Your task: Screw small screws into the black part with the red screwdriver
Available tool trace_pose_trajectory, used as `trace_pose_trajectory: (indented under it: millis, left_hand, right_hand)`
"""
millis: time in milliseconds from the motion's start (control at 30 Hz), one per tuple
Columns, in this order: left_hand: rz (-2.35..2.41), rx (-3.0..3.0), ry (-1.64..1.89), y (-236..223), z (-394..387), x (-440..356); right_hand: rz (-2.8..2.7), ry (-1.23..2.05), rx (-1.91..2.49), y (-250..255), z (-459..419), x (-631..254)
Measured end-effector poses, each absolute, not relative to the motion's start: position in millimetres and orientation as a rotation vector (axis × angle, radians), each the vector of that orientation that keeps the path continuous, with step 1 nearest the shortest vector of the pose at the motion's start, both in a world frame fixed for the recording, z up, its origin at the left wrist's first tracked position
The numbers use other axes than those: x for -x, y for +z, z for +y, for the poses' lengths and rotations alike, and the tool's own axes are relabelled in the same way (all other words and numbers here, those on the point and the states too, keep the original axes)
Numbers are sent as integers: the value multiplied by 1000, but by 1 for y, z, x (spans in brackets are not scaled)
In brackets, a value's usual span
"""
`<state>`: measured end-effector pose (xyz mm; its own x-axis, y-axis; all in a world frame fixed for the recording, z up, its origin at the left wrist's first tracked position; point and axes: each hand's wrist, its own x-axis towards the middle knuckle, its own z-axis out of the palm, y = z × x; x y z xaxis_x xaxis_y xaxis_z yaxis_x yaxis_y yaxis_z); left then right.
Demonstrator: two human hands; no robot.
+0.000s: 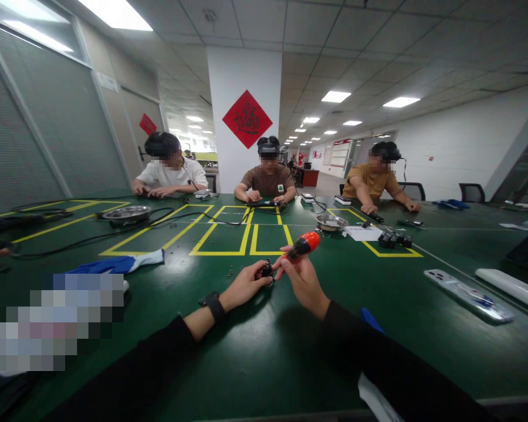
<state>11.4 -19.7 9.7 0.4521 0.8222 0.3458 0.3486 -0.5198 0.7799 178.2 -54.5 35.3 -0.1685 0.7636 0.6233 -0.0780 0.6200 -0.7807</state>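
In the middle of the green table [229, 357], my left hand [249, 285] pinches a small dark cylindrical part [267, 269] with a metallic top. Just right of it, my right hand [303, 281] is wrapped round a screwdriver with a red and black handle [303, 246]. The handle tilts up and to the right, its red end away from me. Fingers hide the screwdriver's shaft and tip, so I cannot tell whether it touches the part. Several tiny screws [231, 271] lie on the table left of my left hand.
Blue-and-white gloves [114, 264] lie to the left. A metal bowl [331, 222], a white paper [363, 233] and several black parts [395, 239] are farther back right. A phone [469, 296] rests at right. Cables [92, 237] cross the left side. Three people sit opposite.
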Motion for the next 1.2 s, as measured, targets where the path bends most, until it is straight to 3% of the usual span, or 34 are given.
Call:
trace_pose_trajectory:
  millis: [767,1200]
  left_hand:
    - [1036,-2117,971,10,-21,-11]
    - [987,-2088,974,8,-19,-11]
  right_hand:
    - [-1363,1081,491,46,-53,-178]
    - [-1354,1049,505,47,-53,-179]
